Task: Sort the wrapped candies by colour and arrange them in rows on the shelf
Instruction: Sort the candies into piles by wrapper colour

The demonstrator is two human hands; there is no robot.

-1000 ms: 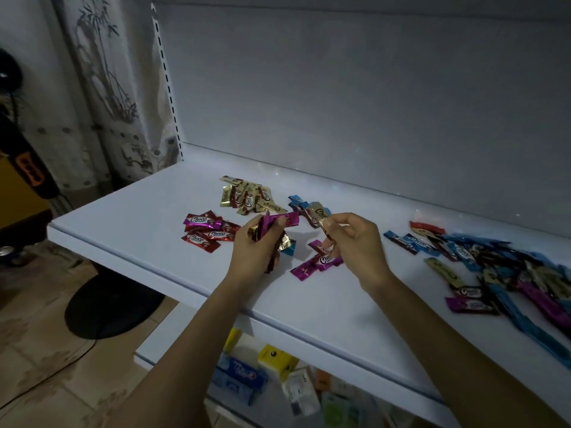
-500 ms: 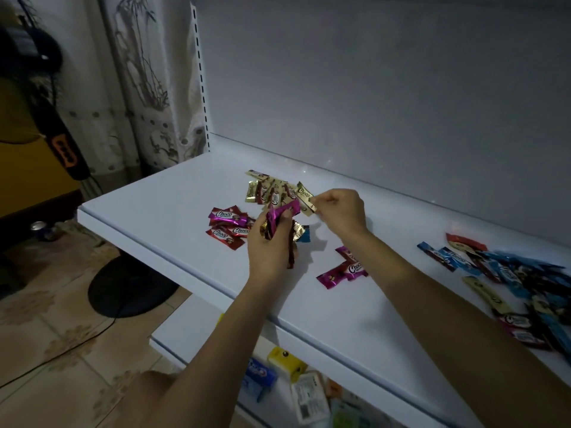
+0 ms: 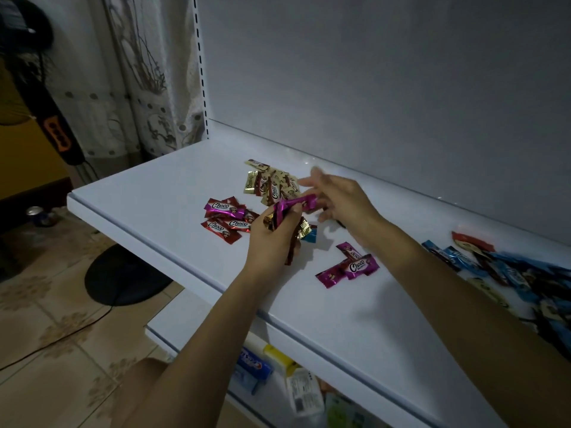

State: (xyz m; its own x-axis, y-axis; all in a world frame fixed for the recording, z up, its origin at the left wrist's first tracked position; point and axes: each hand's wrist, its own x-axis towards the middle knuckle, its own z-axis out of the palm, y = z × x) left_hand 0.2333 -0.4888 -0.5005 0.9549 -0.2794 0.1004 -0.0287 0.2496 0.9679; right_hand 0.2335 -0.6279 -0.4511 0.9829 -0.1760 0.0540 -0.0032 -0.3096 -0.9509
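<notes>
The person is midway through sorting, and rows are not yet formed. The left hand (image 3: pixel 272 239) is clamped on a mixed bunch of candies (image 3: pixel 289 213), a purple wrapper on top with gold and dark ones below it; how many it holds cannot be told. The right hand (image 3: pixel 336 199) hovers just right of the gold pile (image 3: pixel 272 183) with fingers spread and blurred, holding nothing that shows.

On the white shelf (image 3: pixel 154 193), the colour groups lie apart. The gold pile sits far and centre, roughly six or seven pieces, overlapped too much to count surely. The red group (image 3: pixel 230 219) lies at the near left of it, about four pieces. A purple group (image 3: pixel 349 267) of three lies nearer and to the right. One blue candy (image 3: pixel 310 235) peeks out behind the left hand. The unsorted heap (image 3: pixel 506 273) at far right is mostly blue and too tangled to count.

The next move probably calls for picking one candy from the left hand's bunch and laying it with its colour.
</notes>
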